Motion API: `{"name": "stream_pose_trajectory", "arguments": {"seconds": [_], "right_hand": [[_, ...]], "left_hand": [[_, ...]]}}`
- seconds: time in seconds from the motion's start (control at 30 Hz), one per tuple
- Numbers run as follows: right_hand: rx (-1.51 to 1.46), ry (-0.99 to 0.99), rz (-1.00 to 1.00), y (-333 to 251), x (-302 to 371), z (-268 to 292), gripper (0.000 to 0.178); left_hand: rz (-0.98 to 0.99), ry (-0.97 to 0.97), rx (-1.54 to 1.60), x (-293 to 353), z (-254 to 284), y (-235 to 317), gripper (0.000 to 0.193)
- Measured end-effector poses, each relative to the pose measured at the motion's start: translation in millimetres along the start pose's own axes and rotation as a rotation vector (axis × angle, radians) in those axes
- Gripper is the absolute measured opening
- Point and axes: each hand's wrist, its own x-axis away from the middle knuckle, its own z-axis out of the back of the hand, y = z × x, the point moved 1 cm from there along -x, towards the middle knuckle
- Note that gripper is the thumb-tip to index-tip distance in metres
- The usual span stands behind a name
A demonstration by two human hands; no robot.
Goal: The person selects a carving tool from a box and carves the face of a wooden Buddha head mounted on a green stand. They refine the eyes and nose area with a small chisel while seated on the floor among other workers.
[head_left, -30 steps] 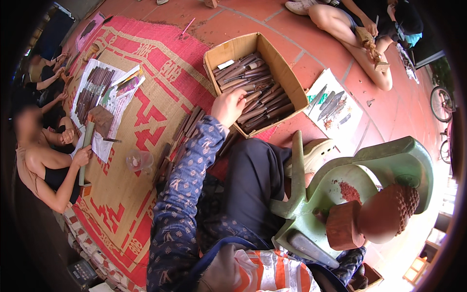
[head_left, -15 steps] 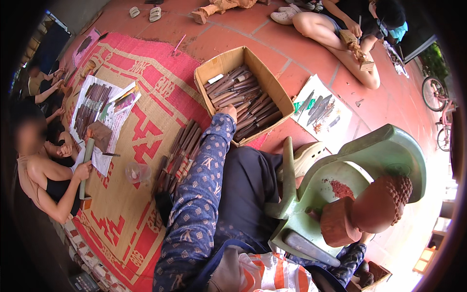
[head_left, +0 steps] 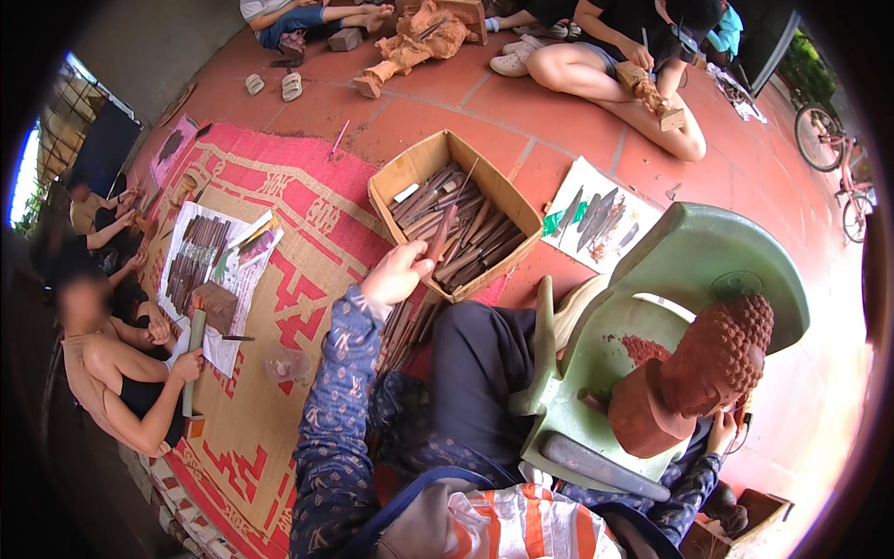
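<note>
My left hand [head_left: 396,272] is closed around the reddish wooden handle of a carving chisel [head_left: 441,235], at the near left edge of a cardboard box [head_left: 385,191]. A thin blade seems to point up and away from the handle. The box is filled with several wooden-handled carving tools [head_left: 489,224]. On the right, a brown carved wooden head [head_left: 684,387] with knobbly curls leans on a green plastic chair [head_left: 643,228]. My right hand [head_left: 721,432] is beside its face, fingers bent; a small brownish piece shows there, too small to name.
More wooden-handled tools [head_left: 400,335] lie on the red and tan mat [head_left: 307,224] by my left forearm. Dark blades rest on white paper [head_left: 568,194] beyond the box. Reddish shavings [head_left: 643,350] are on the chair seat. People sit working at left and far right.
My left hand has come up from the tools in the box toward me and left, now with a chisel in it. My right hand shows more beside the carved head. The view has shifted.
</note>
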Motion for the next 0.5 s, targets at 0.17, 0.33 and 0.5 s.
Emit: {"name": "stream_pose_trajectory", "arguments": {"seconds": [0.17,0.33,0.5], "right_hand": [[-0.278,0.011,-0.039,21.7,3.8,-6.4,0.029],[-0.681,0.000,-0.094,25.3,13.3,1.7,0.027],[-1.112,0.558,-0.155,-30.7,40.1,49.7,0.019]], "left_hand": [[-0.135,-0.327,0.549,57.8,-10.9,56.6,0.026],[-0.199,-0.438,0.532,88.4,-32.2,103.9,0.029],[-0.245,-0.561,0.553,123.7,-53.2,160.3,0.029]]}}
